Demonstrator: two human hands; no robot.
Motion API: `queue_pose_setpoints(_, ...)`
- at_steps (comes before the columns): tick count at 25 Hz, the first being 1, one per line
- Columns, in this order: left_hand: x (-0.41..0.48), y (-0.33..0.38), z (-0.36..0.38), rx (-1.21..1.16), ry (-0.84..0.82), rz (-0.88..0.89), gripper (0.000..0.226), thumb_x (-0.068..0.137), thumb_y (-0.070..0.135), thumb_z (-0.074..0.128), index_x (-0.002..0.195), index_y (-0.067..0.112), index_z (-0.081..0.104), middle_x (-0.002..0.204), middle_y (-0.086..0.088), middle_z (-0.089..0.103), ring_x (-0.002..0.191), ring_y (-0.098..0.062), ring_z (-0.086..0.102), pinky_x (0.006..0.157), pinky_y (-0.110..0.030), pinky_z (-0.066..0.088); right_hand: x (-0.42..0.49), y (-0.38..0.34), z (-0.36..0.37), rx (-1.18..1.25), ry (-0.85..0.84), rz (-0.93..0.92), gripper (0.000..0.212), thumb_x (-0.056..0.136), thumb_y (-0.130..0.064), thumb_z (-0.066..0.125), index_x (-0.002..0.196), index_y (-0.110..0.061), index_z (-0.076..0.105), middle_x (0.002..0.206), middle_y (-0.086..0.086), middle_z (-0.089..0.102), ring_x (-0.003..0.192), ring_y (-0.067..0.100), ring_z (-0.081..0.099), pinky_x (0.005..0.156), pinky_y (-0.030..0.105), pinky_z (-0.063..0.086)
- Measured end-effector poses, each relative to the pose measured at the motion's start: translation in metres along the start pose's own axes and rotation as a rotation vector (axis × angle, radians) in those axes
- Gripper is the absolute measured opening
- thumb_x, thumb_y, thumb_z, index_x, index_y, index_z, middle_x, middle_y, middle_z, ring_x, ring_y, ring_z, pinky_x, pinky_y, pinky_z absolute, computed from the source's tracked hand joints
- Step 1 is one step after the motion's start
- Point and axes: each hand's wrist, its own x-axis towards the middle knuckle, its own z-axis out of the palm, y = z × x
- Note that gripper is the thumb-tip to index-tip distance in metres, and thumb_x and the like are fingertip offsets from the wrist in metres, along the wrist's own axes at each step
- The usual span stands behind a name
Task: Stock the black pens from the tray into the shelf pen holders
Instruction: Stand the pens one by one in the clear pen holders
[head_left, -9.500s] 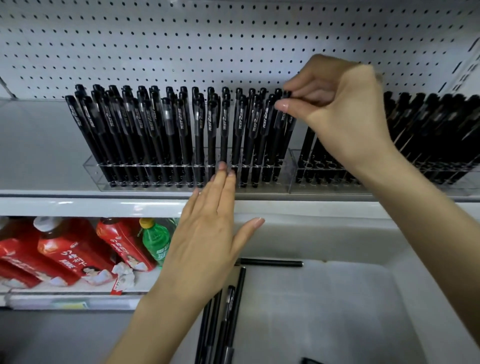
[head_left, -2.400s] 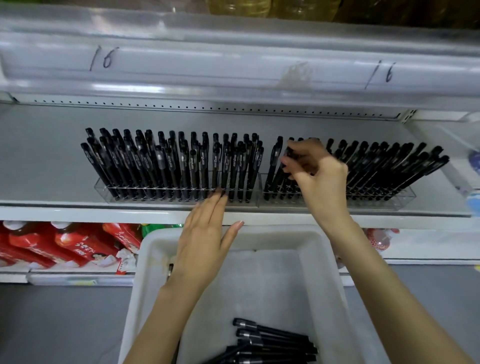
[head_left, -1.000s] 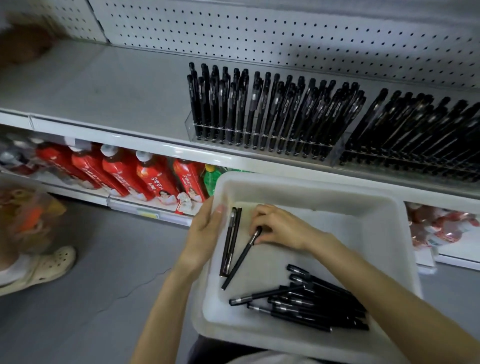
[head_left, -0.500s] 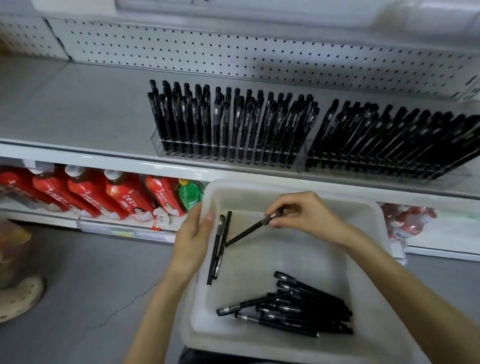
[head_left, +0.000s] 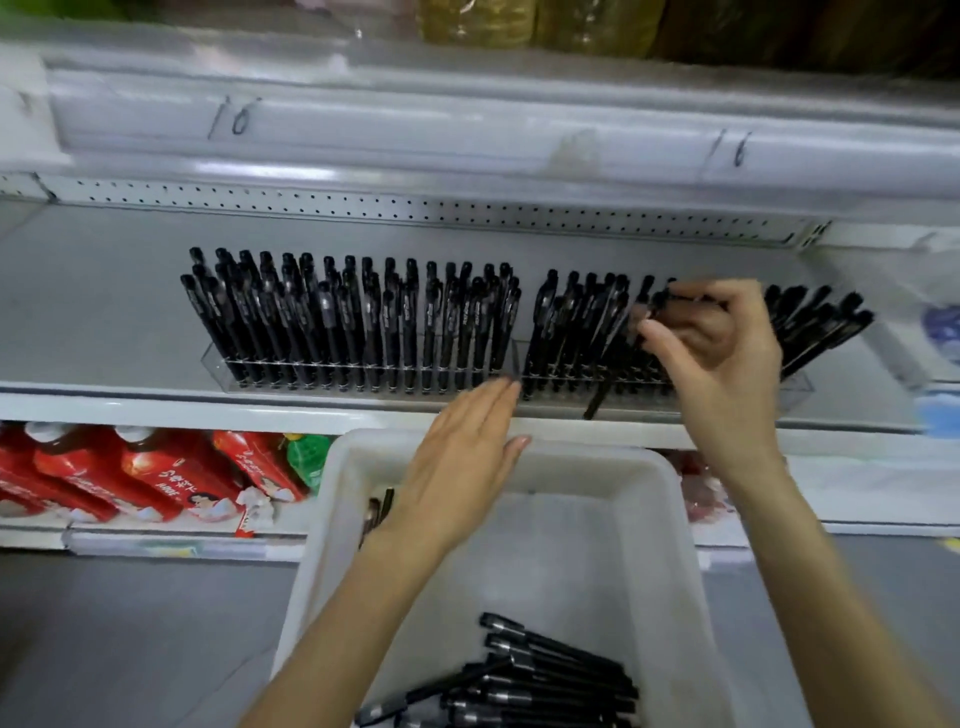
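Two clear pen holders stand side by side on the grey shelf, the left holder (head_left: 218, 366) packed with upright black pens (head_left: 353, 322). My right hand (head_left: 711, 353) is up at the right holder (head_left: 795, 387) and pinches a black pen (head_left: 597, 395) near its top, its lower end down at the holder's front edge. My left hand (head_left: 462, 467) lies flat with straight fingers, the fingertips touching the holders' front where the two meet. Below, the white tray (head_left: 332, 519) holds a pile of loose black pens (head_left: 530, 686) and two more (head_left: 376, 512) by its left wall.
An upper shelf rail (head_left: 467, 130) marked "16" hangs low over the pens. Red bottles (head_left: 156, 478) and a green one (head_left: 306, 457) lie on the lower shelf at left. The grey floor (head_left: 130, 644) shows left of the tray.
My right hand lifted a pen out of the tray and carried it up to the right holder. My left hand left the tray and now touches the holders' front.
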Motion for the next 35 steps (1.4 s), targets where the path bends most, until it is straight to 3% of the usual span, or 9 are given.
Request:
queue_pose_setpoints(5,0.006,0.008,0.015,0.062,-0.048,0.005,0.06,0.096,0.044,0.029,0.145,0.009,0.03,0.147,-0.009,0.037,0.137,-0.021,0.033,0.115,-0.032,0.009,0.007,0.007,0.018,-0.014,0.112,-0.105,0.036,0.086,-0.007,0.067,0.1,-0.038,0.055,0.093,-0.029,0.064,0.09,-0.001,0.064,0.08,0.014,0.048)
queue_pose_setpoints(11,0.005,0.007,0.015,0.128,-0.019,-0.005,0.057,0.095,0.043,0.03,0.136,0.005,0.045,0.135,-0.01,0.052,0.126,-0.023,0.049,0.11,-0.042,0.027,0.016,0.018,0.024,0.0,0.154,-0.084,0.029,0.082,-0.005,0.07,0.101,-0.026,0.061,0.085,-0.025,0.065,0.084,-0.007,0.063,0.077,0.01,0.048)
queue_pose_setpoints(19,0.007,0.011,0.017,0.171,-0.022,0.024,0.058,0.094,0.042,0.031,0.135,0.004,0.045,0.136,-0.011,0.051,0.127,-0.022,0.047,0.109,-0.043,0.034,0.015,0.029,0.031,-0.152,-0.033,-0.098,0.021,0.081,-0.007,0.072,0.102,-0.009,0.07,0.092,-0.012,0.067,0.083,-0.002,0.066,0.079,0.012,0.051)
queue_pose_setpoints(23,0.01,0.011,0.016,0.183,-0.016,0.017,0.058,0.093,0.042,0.031,0.132,0.004,0.049,0.133,-0.011,0.053,0.123,-0.022,0.05,0.108,-0.038,0.027,0.021,0.023,0.032,-0.213,-0.043,-0.058,0.019,0.082,-0.01,0.071,0.102,-0.01,0.072,0.092,-0.01,0.068,0.084,0.0,0.065,0.08,0.012,0.05)
queue_pose_setpoints(27,0.01,0.012,0.014,0.179,0.002,-0.002,0.057,0.092,0.043,0.033,0.132,0.005,0.048,0.132,-0.009,0.053,0.121,-0.021,0.05,0.111,-0.036,0.03,0.026,0.021,0.032,-0.284,-0.095,-0.037,0.017,0.083,-0.01,0.07,0.099,-0.012,0.073,0.09,-0.012,0.067,0.083,-0.001,0.062,0.078,0.005,0.046)
queue_pose_setpoints(35,0.012,0.014,0.009,0.134,0.0,-0.013,0.06,0.092,0.048,0.033,0.129,0.004,0.051,0.13,-0.01,0.055,0.119,-0.022,0.051,0.106,-0.034,0.027,0.021,0.023,0.028,-0.412,-0.083,-0.165,0.02,0.082,-0.013,0.071,0.102,-0.012,0.072,0.096,0.001,0.07,0.079,0.006,0.063,0.075,0.005,0.045)
